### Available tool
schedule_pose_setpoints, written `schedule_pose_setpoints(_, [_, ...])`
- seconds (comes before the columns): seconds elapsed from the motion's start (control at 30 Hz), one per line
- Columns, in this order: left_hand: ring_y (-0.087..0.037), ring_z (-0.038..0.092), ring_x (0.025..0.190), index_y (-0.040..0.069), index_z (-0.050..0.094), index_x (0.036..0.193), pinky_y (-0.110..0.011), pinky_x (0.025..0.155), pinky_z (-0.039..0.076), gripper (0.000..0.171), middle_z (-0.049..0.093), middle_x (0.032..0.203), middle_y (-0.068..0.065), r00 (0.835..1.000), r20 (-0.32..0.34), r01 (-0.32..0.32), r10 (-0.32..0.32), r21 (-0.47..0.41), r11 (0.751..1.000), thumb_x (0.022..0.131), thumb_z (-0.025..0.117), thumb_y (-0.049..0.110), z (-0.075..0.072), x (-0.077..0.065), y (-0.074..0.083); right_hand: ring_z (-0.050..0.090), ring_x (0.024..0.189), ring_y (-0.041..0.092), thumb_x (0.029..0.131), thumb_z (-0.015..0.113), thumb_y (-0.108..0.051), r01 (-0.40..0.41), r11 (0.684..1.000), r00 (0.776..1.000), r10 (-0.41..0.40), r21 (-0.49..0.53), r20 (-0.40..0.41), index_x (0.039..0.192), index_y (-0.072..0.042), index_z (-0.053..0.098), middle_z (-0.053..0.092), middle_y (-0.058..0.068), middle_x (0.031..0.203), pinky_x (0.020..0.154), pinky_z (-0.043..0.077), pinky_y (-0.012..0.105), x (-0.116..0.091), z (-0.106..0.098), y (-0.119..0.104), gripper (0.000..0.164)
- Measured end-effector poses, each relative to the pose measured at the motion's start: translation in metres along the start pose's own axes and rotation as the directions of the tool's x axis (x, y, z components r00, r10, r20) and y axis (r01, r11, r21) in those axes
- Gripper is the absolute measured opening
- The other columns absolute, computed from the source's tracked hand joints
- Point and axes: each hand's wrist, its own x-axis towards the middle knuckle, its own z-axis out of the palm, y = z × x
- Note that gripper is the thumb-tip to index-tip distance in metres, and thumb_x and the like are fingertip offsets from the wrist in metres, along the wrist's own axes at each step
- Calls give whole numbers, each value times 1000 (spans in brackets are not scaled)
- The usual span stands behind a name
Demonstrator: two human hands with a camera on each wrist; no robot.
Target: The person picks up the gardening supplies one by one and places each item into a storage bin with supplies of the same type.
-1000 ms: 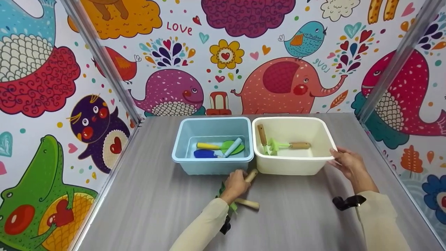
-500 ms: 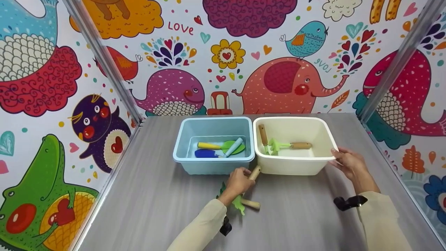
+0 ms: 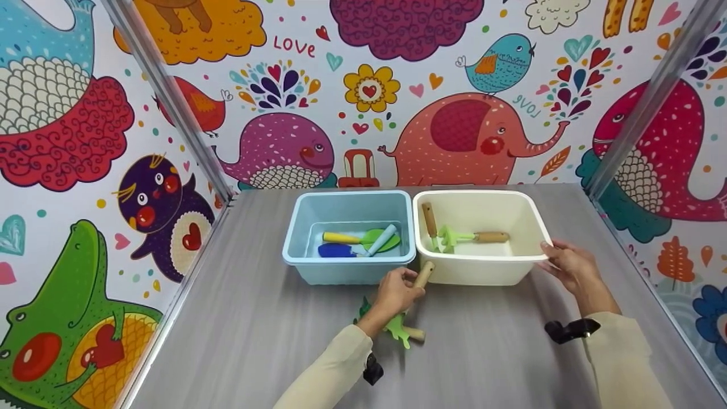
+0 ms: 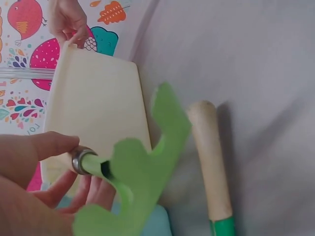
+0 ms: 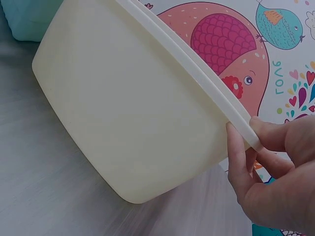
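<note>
My left hand (image 3: pixel 397 292) grips the pale wooden handle of a small toy garden rake (image 4: pixel 142 172), its light green toothed head hanging below the hand. The handle's top end overlaps the front of a cream bin (image 3: pixel 483 270) in the head view. Below that hand, another tool with a wooden handle (image 4: pixel 210 162) and a dark green neck lies on the table; its head is mostly hidden by my hand and the rake. At the bin's front right corner, my right hand (image 3: pixel 575 270) pinches the rim (image 5: pixel 216 96) between thumb and fingers.
Inside the cream bin lie two light green tools with brown handles (image 3: pixel 491 237). A light blue bin (image 3: pixel 346 272) stands beside it on the left, holding a yellow-handled green tool (image 3: pixel 341 238) and a blue tool (image 3: pixel 336 250). Patterned panels (image 3: pixel 363 57) enclose the table (image 3: pixel 238 341).
My left hand has lifted the rake from the table and moved it slightly right and toward the cream bin. My right hand stays on the rim.
</note>
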Motion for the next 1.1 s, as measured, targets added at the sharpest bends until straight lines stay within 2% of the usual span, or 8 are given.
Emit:
schedule_pose_setpoints(0.17, [-13,67,81,3,69,109,-25,67,55,31,74,92,-10,1000,11,-23,23,-11,1000,80,80,6,0,-3,5,65,78,2,95,69,-20,32,999,999,-32,-4,21,134,-7,48,67,-14,80,73,60,20,-1,0,2,46])
schedule_pose_setpoints(0.33, [-13,67,81,3,67,110,-26,69,57,33,73,93,-9,999,49,2,2,-72,997,81,81,6,0,-4,10,64,78,2,94,70,-20,40,999,999,-40,1,22,115,-14,56,66,-13,83,74,60,19,-1,-1,2,26])
schedule_pose_setpoints(0.5, [-14,68,82,3,67,112,-27,70,60,34,73,96,-10,999,49,-7,14,-134,991,80,81,5,0,-5,16,65,79,3,94,70,-20,38,999,999,-38,11,32,110,-16,58,67,-12,84,75,60,20,-1,-2,2,21])
schedule_pose_setpoints(0.6, [-15,69,84,2,67,111,-28,70,60,35,73,97,-11,999,45,-19,26,-157,987,79,81,4,-2,-4,19,65,80,3,94,69,-19,40,999,999,-40,17,36,113,-15,58,67,-12,83,75,61,21,-1,-2,2,23])
schedule_pose_setpoints(0.77, [-14,67,86,4,66,110,-27,72,59,35,72,97,-10,998,55,3,6,-167,986,79,82,5,-3,-2,23,66,80,3,95,69,-19,39,999,999,-39,10,32,117,-14,57,67,-13,82,77,61,21,-2,-2,2,25])
schedule_pose_setpoints(0.87, [-14,64,86,4,66,109,-26,73,58,34,70,97,-9,998,59,16,-7,-168,986,79,82,5,-4,-1,26,66,78,2,95,69,-20,34,999,999,-34,7,32,124,-12,54,67,-13,82,78,61,21,-2,-2,2,34])
schedule_pose_setpoints(0.97, [-14,64,86,4,66,109,-26,72,57,34,69,96,-9,999,51,15,-6,-187,982,79,81,4,-4,-1,27,65,78,2,95,69,-20,28,1000,999,-28,5,25,137,-6,48,67,-13,83,77,61,21,-1,-1,1,49])
schedule_pose_setpoints(1.1, [-14,66,83,2,65,108,-26,70,59,32,70,96,-11,999,39,0,9,-237,971,80,79,6,-2,0,27,64,78,2,95,68,-21,23,999,1000,-23,-25,5,153,0,32,64,-12,86,76,61,21,0,0,1,72])
